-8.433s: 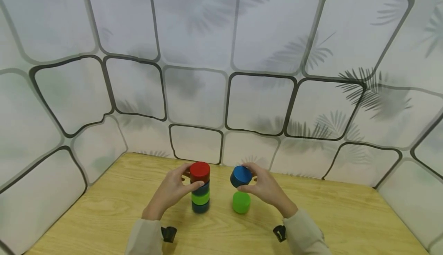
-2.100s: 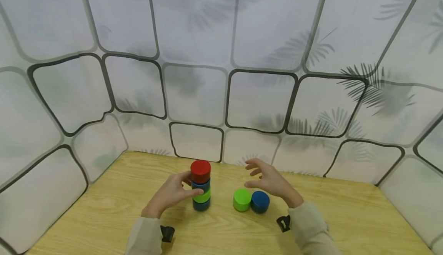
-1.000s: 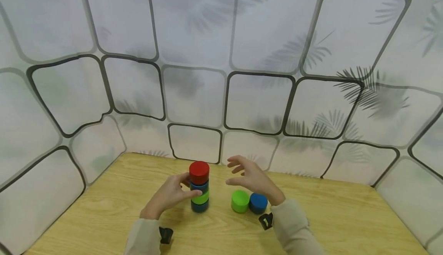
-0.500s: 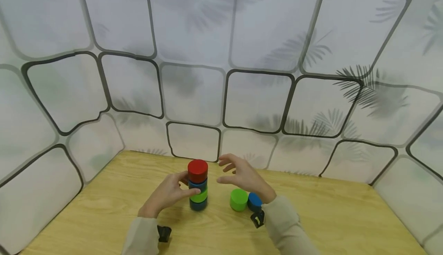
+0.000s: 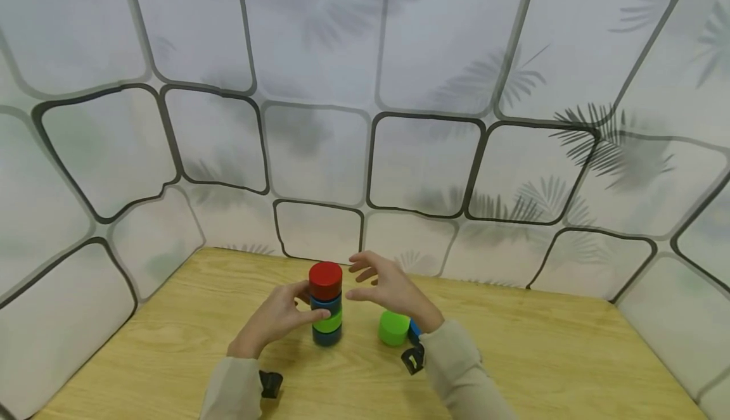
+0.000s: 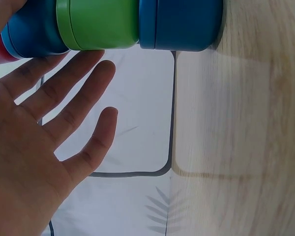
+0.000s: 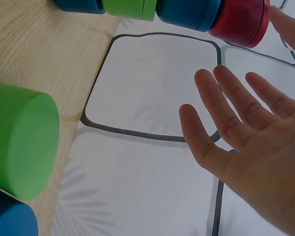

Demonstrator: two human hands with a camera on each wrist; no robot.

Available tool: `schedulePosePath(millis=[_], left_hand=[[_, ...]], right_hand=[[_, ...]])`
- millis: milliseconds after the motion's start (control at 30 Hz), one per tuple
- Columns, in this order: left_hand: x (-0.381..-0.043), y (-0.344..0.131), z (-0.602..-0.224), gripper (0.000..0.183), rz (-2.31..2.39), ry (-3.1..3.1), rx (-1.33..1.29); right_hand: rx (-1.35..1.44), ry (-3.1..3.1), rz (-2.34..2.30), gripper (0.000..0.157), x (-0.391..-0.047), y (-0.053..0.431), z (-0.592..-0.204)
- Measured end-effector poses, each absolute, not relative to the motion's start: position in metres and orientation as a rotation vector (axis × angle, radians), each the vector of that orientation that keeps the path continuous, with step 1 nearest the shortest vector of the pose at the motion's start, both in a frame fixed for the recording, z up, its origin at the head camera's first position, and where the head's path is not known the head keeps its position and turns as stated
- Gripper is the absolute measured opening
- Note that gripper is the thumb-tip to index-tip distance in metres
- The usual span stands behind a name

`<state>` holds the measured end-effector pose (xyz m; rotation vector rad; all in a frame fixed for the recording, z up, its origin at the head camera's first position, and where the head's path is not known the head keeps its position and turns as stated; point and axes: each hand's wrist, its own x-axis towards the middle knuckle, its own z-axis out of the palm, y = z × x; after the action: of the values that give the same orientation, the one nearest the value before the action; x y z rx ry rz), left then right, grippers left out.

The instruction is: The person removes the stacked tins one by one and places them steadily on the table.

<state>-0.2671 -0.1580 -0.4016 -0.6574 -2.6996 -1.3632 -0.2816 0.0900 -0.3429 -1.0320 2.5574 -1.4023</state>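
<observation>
Beginning at the left, a light backdrop (image 5: 319, 147), marked with dark rounded outlines and grey fronds, rises behind a wood-grain table (image 5: 542, 363) and spans the full width. At the left of the work area, a pale left sleeve (image 5: 230, 388) covers the forearm, with a black fitting (image 5: 270, 384) at the wrist. The left hand (image 5: 276, 315) is grasping the stack (image 5: 334, 309): the thumb lies across the front, near the meeting of the upper blue and green pieces, and the other fingers reach round behind. The left wrist view shows those fingers spread, the tips of some at the side of the stack.

The stack stands upright on the table and consists of four round pieces. From the top: a red piece (image 5: 326, 280), a blue piece (image 5: 326, 305), a green piece (image 5: 329, 324) and a second blue piece (image 5: 327, 336).

Just right of the stack's upper part is the right hand (image 5: 388, 287), its fingers released and gently bent, holding nothing. Whether its thumb touches the stack cannot be told.

Below this hand, a loose green piece (image 5: 393, 328) rests on the table. Just beside it sits a loose blue piece (image 7: 10, 219), partly hidden in the head view by the right forearm in its pale right sleeve (image 5: 464, 369).
</observation>
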Motion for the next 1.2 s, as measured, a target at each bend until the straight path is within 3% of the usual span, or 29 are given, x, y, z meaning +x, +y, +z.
schedulePosePath(millis=[1200], left_hand=[[-0.266,-0.159,-0.403,0.044,-1.362,-2.68,-0.697]], right_hand=[[-1.053,2.552,-1.404,0.052,-0.282,0.06,-0.35]])
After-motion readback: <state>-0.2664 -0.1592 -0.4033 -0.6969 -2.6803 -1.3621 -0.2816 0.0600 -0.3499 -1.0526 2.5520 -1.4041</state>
